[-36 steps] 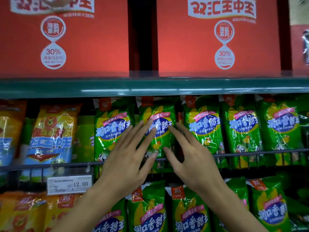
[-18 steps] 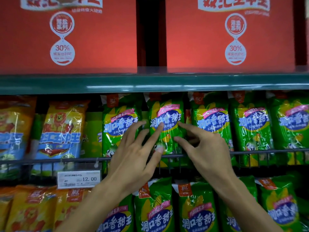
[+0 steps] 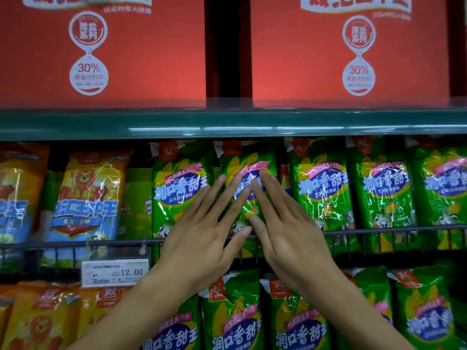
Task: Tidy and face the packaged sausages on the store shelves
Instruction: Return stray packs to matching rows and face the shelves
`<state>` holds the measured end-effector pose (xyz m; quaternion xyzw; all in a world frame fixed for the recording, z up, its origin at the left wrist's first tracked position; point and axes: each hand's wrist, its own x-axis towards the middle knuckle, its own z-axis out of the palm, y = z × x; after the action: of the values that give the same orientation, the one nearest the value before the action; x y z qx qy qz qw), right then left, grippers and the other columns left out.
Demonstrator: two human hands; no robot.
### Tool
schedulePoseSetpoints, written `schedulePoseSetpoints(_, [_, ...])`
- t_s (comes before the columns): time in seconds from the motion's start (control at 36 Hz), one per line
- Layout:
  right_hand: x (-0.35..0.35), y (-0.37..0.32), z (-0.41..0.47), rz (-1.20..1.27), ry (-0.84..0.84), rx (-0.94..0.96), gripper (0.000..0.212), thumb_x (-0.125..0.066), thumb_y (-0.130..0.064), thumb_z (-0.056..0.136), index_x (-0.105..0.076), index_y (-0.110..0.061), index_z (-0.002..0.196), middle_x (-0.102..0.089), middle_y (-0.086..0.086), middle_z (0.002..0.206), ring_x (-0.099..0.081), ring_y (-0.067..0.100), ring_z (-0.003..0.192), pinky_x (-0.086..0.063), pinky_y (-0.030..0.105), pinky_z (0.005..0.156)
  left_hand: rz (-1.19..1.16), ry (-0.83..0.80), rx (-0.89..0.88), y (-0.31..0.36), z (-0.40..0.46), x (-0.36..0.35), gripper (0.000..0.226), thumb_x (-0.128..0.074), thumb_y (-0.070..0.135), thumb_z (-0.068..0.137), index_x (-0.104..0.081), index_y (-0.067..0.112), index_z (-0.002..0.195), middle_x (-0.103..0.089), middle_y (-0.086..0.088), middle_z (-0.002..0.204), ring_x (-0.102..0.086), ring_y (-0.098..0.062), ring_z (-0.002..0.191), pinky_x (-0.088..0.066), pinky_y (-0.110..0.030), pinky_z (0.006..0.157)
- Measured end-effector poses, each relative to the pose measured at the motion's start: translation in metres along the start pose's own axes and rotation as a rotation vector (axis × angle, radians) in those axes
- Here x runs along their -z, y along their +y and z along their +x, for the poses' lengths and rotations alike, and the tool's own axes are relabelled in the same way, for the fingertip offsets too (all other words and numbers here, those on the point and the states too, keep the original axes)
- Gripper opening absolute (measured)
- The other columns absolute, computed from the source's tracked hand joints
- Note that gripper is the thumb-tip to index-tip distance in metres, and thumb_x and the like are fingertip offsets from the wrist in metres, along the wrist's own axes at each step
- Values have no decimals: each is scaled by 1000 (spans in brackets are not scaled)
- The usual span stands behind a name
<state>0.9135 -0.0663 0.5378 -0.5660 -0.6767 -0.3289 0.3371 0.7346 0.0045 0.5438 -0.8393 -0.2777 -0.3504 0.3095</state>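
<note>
Green sausage packs stand in a row on the middle shelf behind a wire rail (image 3: 379,231). My left hand (image 3: 202,233) and my right hand (image 3: 283,231) lie flat, fingers straight, on the front of one green pack (image 3: 249,157) in the middle of the row. Their fingertips meet over its blue label. More green packs stand beside it, one to the left (image 3: 177,188) and one to the right (image 3: 321,188). Both hands cover the lower part of the middle pack.
Yellow-and-blue lion packs (image 3: 88,195) fill the shelf's left side. Two big red cartons (image 3: 106,51) sit on the shelf above, over a green shelf edge (image 3: 227,125). A price tag (image 3: 115,272) reading 12.00 hangs on the rail. More green packs (image 3: 235,319) fill the lower shelf.
Both hands have come together and flattened on the middle green pack, the right hand moving in from the gap at its right side. The view has shifted closer.
</note>
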Motion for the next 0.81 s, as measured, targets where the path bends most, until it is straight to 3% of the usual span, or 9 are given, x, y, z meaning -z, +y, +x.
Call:
schedulePoseSetpoints(0.08, [1, 1, 4, -24, -26, -19, 70, -6, -54, 104, 6, -21, 163, 14, -7, 171, 15, 4, 156, -7, 31, 129, -9, -22, 10, 1, 2, 2, 67, -2, 61, 106, 13, 31, 164, 24, 12, 171, 25, -11, 157, 9, -36, 127])
schedulePoseSetpoints(0.22, [4, 3, -10, -47, -41, 26, 68, -8, -53, 107, -5, -16, 164, 4, -4, 172, 11, 5, 157, -3, 27, 129, -31, -42, -29, 1, -3, 6, 70, -7, 61, 108, 5, 25, 166, 18, 7, 173, 21, -8, 157, 11, -30, 127])
schedulePoseSetpoints(0.42, [8, 5, -11, -16, -42, 31, 70, -10, -58, 106, -9, -22, 165, 6, -10, 172, 13, 1, 156, 9, 18, 124, -117, -94, -27, -1, -1, 10, 67, 1, 61, 106, 16, 30, 163, 33, 14, 167, 31, -3, 152, 17, -27, 125])
schedulePoseSetpoints(0.47, [16, 9, -12, 57, -12, 28, 64, -25, -53, 108, -23, -22, 164, -10, -10, 172, -1, 2, 157, -1, 21, 127, -203, -78, -6, 1, 0, 15, 66, -7, 60, 107, 0, 32, 166, 18, 16, 172, 21, 0, 155, 6, -30, 129])
schedulePoseSetpoints(0.53, [28, 21, -18, 126, 88, -6, 58, -41, -48, 107, -38, -20, 158, -31, -9, 166, -20, 5, 155, -18, 26, 127, -267, 13, 27, 6, 2, 21, 66, -17, 59, 107, -23, 29, 165, -12, 14, 173, -3, -2, 158, -9, -29, 129])
schedulePoseSetpoints(0.61, [48, 47, -30, 126, 233, -96, 52, -54, -41, 104, -50, -19, 151, -48, -7, 155, -40, 8, 145, -33, 24, 118, -367, 164, 18, 25, 3, 27, 59, -34, 49, 106, -38, 22, 159, -38, 9, 160, -32, -5, 147, -18, -12, 119])
schedulePoseSetpoints(0.67, [60, 64, -38, 77, 294, -163, 53, -59, -39, 99, -55, -16, 147, -56, -2, 147, -51, 15, 137, -40, 26, 112, -440, 171, 5, 41, 6, 27, 58, -36, 49, 105, -38, 25, 159, -39, 15, 157, -29, 6, 145, -14, -2, 115])
schedulePoseSetpoints(0.75, [72, 82, -44, -1, 275, -234, 56, -65, -40, 95, -56, -16, 145, -62, 1, 140, -67, 21, 113, -47, 27, 96, -551, 68, 39, 62, 20, 21, 59, -35, 56, 106, -25, 38, 162, -24, 35, 154, -2, 30, 138, 1, 6, 107])
schedulePoseSetpoints(0.81, [75, 88, -47, -49, 206, -257, 59, -68, -37, 95, -52, -20, 149, -63, 0, 137, -70, 24, 95, -52, 31, 82, -576, -12, 39, 73, 34, 14, 64, -37, 55, 105, -19, 36, 164, -18, 29, 163, -3, 23, 143, 3, 4, 109])
